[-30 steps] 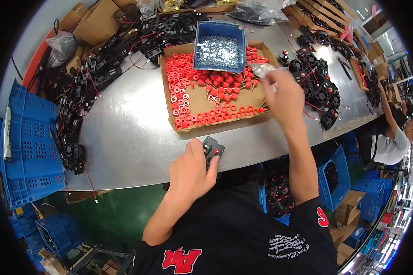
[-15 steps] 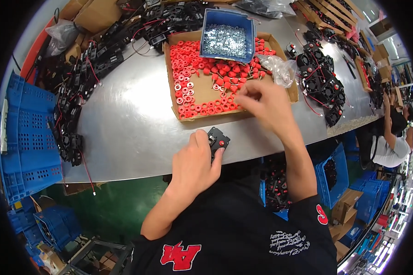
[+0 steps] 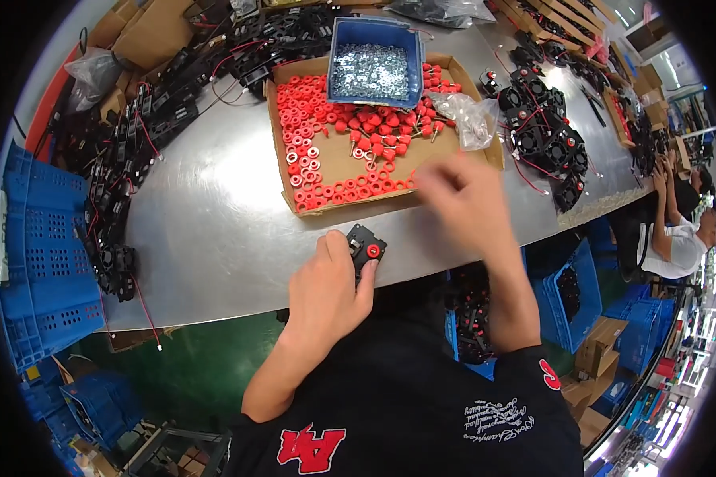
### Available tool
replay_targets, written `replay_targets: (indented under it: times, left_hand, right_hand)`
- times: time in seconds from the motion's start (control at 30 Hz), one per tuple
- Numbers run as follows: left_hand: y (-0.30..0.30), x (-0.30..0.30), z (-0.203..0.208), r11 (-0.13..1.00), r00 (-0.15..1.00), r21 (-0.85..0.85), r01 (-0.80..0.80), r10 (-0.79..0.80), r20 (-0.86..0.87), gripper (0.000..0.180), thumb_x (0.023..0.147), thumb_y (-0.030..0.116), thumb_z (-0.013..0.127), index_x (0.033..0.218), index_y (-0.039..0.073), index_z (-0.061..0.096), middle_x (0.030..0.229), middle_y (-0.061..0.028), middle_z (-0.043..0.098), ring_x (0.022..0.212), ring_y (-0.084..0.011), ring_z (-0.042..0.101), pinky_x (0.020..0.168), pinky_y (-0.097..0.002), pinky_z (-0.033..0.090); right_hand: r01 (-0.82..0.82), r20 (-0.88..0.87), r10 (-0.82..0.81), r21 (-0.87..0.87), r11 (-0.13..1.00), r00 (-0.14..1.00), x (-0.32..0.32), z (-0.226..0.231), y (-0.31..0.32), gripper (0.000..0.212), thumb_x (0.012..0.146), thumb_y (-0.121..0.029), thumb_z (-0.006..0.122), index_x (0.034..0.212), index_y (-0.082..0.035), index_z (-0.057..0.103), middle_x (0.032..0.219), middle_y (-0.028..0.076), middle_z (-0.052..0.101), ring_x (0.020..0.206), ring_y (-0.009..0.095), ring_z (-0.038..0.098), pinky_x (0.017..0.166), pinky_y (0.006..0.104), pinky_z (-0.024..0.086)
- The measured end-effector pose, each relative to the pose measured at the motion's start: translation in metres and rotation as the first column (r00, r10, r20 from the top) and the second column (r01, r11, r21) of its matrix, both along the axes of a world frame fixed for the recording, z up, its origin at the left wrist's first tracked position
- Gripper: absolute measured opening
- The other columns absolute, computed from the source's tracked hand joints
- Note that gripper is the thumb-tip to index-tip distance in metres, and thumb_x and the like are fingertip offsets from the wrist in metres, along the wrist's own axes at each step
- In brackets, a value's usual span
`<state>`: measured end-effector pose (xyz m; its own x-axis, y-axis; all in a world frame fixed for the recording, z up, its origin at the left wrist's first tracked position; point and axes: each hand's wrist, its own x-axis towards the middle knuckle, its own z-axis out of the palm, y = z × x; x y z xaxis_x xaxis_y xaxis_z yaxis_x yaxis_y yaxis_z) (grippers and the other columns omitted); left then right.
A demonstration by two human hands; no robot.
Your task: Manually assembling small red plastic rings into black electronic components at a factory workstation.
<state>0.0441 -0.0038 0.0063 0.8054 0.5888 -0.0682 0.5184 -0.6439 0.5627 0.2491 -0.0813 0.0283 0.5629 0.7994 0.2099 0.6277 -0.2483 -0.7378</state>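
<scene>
My left hand (image 3: 324, 290) grips a small black square fan (image 3: 365, 247) with a red part on one corner, at the near edge of the metal table (image 3: 215, 230). My right hand (image 3: 463, 205) is blurred in motion just right of the fan, in front of a flat cardboard tray (image 3: 338, 171) strewn with red washers and red-headed pins. Whether the right hand holds something is hidden by blur. A blue bin of silver washers (image 3: 371, 63) sits on the tray's far side.
A clear bag of small parts (image 3: 469, 118) lies at the tray's right. Black fans with red wires pile up at the right (image 3: 545, 139) and along the left (image 3: 119, 175). Blue crates (image 3: 40, 262) stand left. Another person (image 3: 676, 238) works at far right.
My right hand has drawn back from the tray's far right corner toward the fan near the table's edge. My left hand keeps holding the fan in the same place.
</scene>
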Motion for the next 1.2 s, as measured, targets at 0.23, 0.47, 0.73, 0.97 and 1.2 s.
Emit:
replay_targets:
  times: [0.23, 0.47, 0.73, 0.97, 1.2]
  left_hand:
    - [0.000, 0.001, -0.001, 1.000, 1.000, 0.009, 0.013, -0.013, 0.020, 0.036, 0.090, 0.025, 0.066, 0.097, -0.001, 0.042, 0.085, -0.0211, 0.057, 0.066, -0.0401, 0.064, 0.053, -0.0469, 0.051]
    - [-0.001, 0.001, -0.001, 1.000, 1.000, 0.029, 0.010, -0.010, 0.012, 0.036, 0.091, 0.026, 0.065, 0.096, -0.001, 0.041, 0.085, -0.0214, 0.057, 0.066, -0.0402, 0.064, 0.054, -0.0470, 0.051]
    - [-0.002, 0.000, 0.001, 1.000, 1.000, 0.029, 0.004, -0.004, 0.005, 0.037, 0.091, 0.026, 0.066, 0.097, -0.001, 0.042, 0.084, -0.0209, 0.057, 0.065, -0.0400, 0.064, 0.053, -0.0473, 0.051]
    - [-0.001, 0.001, 0.002, 1.000, 1.000, 0.010, 0.008, -0.007, -0.016, 0.037, 0.091, 0.026, 0.066, 0.096, -0.001, 0.042, 0.084, -0.0205, 0.057, 0.065, -0.0400, 0.064, 0.053, -0.0471, 0.051]
    - [-0.001, 0.002, 0.000, 1.000, 1.000, -0.013, -0.002, 0.002, -0.020, 0.037, 0.090, 0.026, 0.066, 0.097, -0.001, 0.042, 0.086, -0.0204, 0.058, 0.067, -0.0398, 0.065, 0.054, -0.0469, 0.052]
  right_hand:
    - [0.228, 0.573, -0.047, -0.247, 0.942, 0.818, 0.107, -0.020, 0.003, 0.017, 0.083, -0.016, 0.065, 0.089, -0.002, 0.073, 0.089, 0.018, 0.069, 0.080, 0.037, 0.067, 0.072, 0.0436, 0.053]
    - [0.335, 0.547, -0.036, -0.457, 0.824, 0.836, 0.109, -0.014, 0.027, 0.018, 0.078, -0.019, 0.066, 0.087, -0.005, 0.074, 0.086, 0.019, 0.070, 0.082, 0.039, 0.068, 0.075, 0.0458, 0.055]
    - [0.207, 0.419, -0.056, -0.324, 0.923, 0.906, 0.118, -0.012, 0.007, 0.022, 0.077, -0.019, 0.068, 0.090, -0.003, 0.073, 0.081, 0.018, 0.070, 0.070, 0.034, 0.067, 0.070, 0.0391, 0.054]
    - [0.376, 0.087, -0.383, 0.081, 0.923, 0.920, 0.093, -0.002, -0.006, 0.020, 0.087, -0.014, 0.067, 0.093, 0.003, 0.072, 0.080, 0.008, 0.073, 0.072, 0.012, 0.067, 0.066, 0.0267, 0.051]
    - [-0.275, -0.553, 0.178, -0.096, 0.957, 0.814, -0.032, -0.001, -0.011, 0.014, 0.085, -0.010, 0.074, 0.095, 0.000, 0.072, 0.080, 0.000, 0.068, 0.070, 0.006, 0.059, 0.066, 0.0225, 0.048]
